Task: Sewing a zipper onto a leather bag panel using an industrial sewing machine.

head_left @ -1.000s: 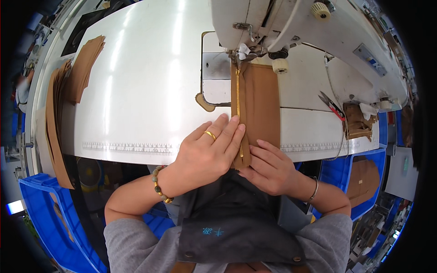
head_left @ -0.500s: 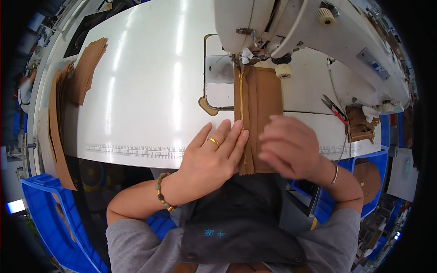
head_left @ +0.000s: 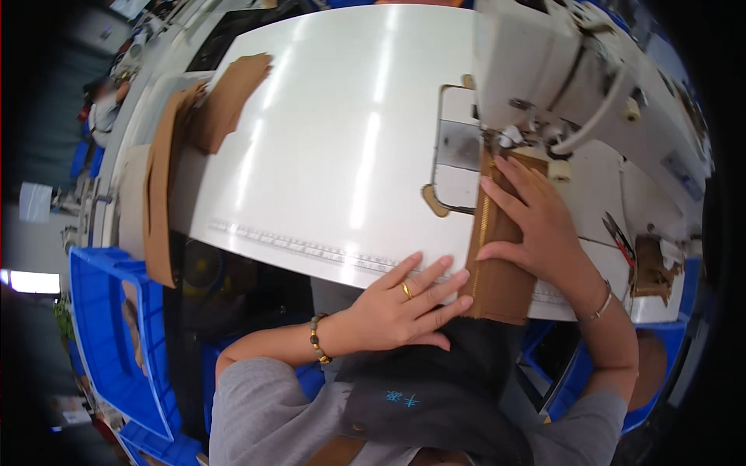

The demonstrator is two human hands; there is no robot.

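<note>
A brown fabric piece point(head_left: 503, 291) with a gold zipper point(head_left: 485, 221) along its left side lies on the white table, its far end under the needle area of the sewing machine point(head_left: 536, 70). My right hand point(head_left: 532, 221) rests on the fabric with fingers spread, the fingertips close to the zipper near the machine. My left hand point(head_left: 412, 303) lies at the table's front edge, fingers stretched out, its fingertips touching or just beside the near left edge of the fabric. Neither hand grips anything.
Brown fabric pieces point(head_left: 233, 101) and long brown strips point(head_left: 162, 194) lie at the table's left. Red-handled thread snips point(head_left: 619, 239) and a small brown bundle point(head_left: 651, 268) sit at the right. Blue bins point(head_left: 116, 342) stand at the lower left and lower right.
The view has swung, so the table appears shifted right. My right hand has come down flat and farther up the fabric. My left hand has slid back toward the near edge.
</note>
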